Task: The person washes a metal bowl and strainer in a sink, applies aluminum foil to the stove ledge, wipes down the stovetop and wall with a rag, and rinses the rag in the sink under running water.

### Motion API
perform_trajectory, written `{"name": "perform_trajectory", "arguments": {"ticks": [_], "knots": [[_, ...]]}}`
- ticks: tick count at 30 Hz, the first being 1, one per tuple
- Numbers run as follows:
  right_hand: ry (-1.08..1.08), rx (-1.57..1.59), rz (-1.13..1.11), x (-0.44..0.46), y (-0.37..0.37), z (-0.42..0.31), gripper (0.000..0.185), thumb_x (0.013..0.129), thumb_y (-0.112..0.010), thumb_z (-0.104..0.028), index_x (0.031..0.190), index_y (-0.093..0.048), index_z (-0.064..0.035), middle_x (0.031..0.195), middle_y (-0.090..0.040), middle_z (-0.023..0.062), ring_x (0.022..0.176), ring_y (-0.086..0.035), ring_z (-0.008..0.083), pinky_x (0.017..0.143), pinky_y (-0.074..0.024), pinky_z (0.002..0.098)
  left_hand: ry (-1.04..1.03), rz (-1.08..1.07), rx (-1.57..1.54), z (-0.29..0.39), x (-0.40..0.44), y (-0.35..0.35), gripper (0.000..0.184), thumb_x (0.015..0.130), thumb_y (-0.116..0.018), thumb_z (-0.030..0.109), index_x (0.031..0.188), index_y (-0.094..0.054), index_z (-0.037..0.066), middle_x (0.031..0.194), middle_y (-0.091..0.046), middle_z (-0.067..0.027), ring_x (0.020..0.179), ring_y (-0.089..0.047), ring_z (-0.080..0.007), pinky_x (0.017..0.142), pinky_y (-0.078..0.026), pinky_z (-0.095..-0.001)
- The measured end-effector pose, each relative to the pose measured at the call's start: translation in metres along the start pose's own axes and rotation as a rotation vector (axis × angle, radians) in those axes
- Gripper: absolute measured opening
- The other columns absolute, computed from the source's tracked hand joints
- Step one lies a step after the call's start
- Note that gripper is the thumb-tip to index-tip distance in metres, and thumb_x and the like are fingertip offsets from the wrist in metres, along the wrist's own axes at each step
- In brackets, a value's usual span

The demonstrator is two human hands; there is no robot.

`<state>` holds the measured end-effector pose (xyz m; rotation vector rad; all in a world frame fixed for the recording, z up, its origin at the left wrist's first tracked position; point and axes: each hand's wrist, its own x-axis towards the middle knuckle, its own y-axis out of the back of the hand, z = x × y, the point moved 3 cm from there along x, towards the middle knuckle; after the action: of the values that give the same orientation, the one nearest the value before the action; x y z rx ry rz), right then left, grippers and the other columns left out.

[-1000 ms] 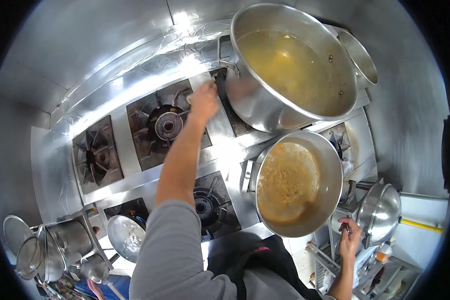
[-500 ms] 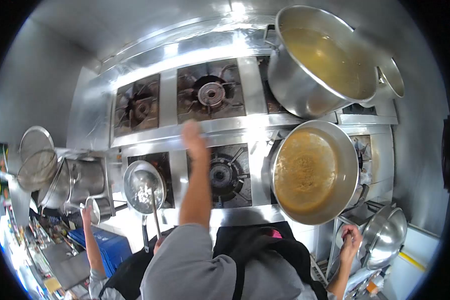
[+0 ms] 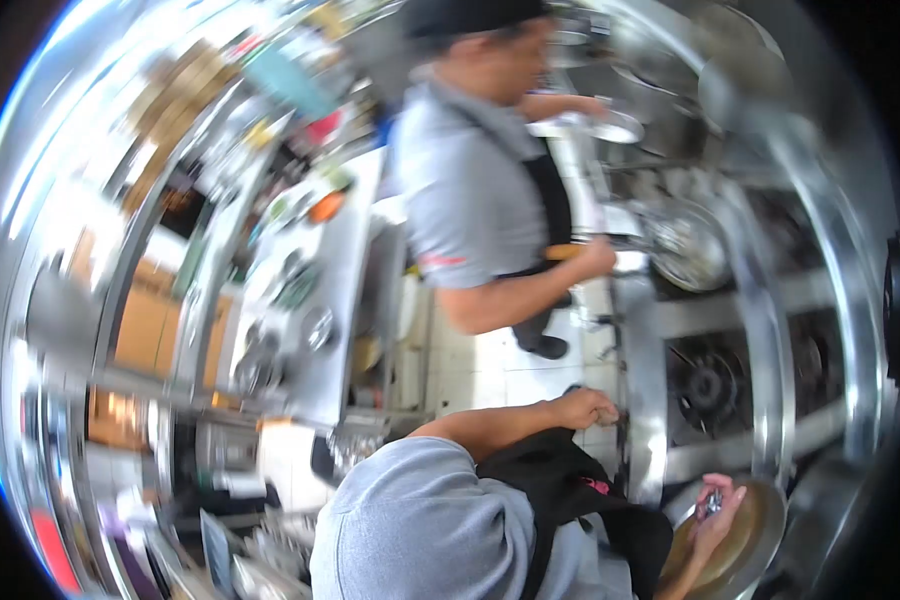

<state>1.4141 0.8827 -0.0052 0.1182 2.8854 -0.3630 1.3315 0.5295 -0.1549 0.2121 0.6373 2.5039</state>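
My left hand [image 3: 585, 408] is closed beside the stove's front edge [image 3: 642, 420]; whether its curled fingers hold anything is too blurred to tell. Over the wide pot of brown liquid [image 3: 760, 530], at the lower right, my right hand [image 3: 718, 505] grips a small shiny object [image 3: 712, 502]. A dark burner [image 3: 708, 388] lies on the stove, between the pot and a pan with pale contents [image 3: 688, 245].
A co-worker [image 3: 470, 190] in a grey shirt and black apron stands at the stove ahead, one hand by the pan. A steel worktable [image 3: 355, 290] with bowls and shelving stand at left. Tiled floor [image 3: 510, 385] lies between.
The view has swung left, from over the stove to the aisle and co-worker. My left hand has drawn back from above the burners to the stove's front edge. My right hand now appears over the pot.
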Motion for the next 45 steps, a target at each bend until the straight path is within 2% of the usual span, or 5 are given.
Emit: {"name": "perform_trajectory", "arguments": {"ticks": [16,21,26,36,45], "knots": [[-0.03,-0.287,-1.883,-0.187,-0.61,0.143,0.035,0.081,-0.054,-0.003,0.116,-0.055,-0.0027,0.115,-0.057,0.015,0.108,-0.057,0.0262,0.095,-0.0462,0.0383,1.812,0.795,-0.582,-0.064,-0.671,-0.139,0.043,0.08,-0.063,0.049,0.079,-0.071,0.007,0.086,-0.071,-0.0182,0.082,-0.068,-0.0343,0.078,-0.052,-0.0442],[0.803,-0.756,-1.976,-0.307,-0.695,0.306,0.063,0.087,-0.055,-0.02,0.146,-0.036,-0.0101,0.144,-0.037,0.0266,0.13,-0.043,0.0392,0.11,-0.0323,0.0463,1.632,1.191,-0.603,-0.032,-0.725,-0.18,0.02,0.086,-0.061,0.019,0.087,-0.072,0.003,0.079,-0.071,-0.0085,0.071,-0.065,-0.0184,0.068,-0.053,-0.035],[-0.054,-0.753,-2.52,-0.26,-0.753,0.36,0.054,0.088,-0.06,-0.035,0.134,-0.052,-0.007,0.118,-0.063,0.0204,0.106,-0.062,0.0297,0.089,-0.0494,0.0378,1.153,1.187,-0.969,-0.016,-0.709,-0.06,0.022,0.089,-0.054,0.006,0.102,-0.071,0.0,0.087,-0.071,-0.0037,0.075,-0.064,-0.014,0.068,-0.053,-0.029],[-0.927,-0.341,-1.826,-0.04,-0.894,0.249,0.064,0.089,-0.065,-0.046,0.142,-0.045,-0.018,0.13,-0.054,0.0114,0.123,-0.05,0.0244,0.091,-0.0523,0.0461,0.539,1.13,0.174,-0.04,-0.547,0.426,0.052,0.1,-0.05,0.021,0.146,-0.036,0.001,0.137,-0.052,-0.018,0.128,-0.048,-0.0255,0.108,-0.035,-0.0372],[-0.943,0.336,-1.003,0.28,-1.026,0.262,0.029,0.09,-0.052,-0.036,0.077,-0.064,-0.0139,0.067,-0.059,0.0008,0.052,-0.054,0.0177,0.047,-0.0459,0.0347,0.59,1.172,-0.077,-0.136,-0.485,0.576,0.031,0.098,-0.057,0.015,0.125,-0.06,-0.001,0.106,-0.069,-0.0085,0.095,-0.063,-0.0142,0.087,-0.049,-0.0282]]}}
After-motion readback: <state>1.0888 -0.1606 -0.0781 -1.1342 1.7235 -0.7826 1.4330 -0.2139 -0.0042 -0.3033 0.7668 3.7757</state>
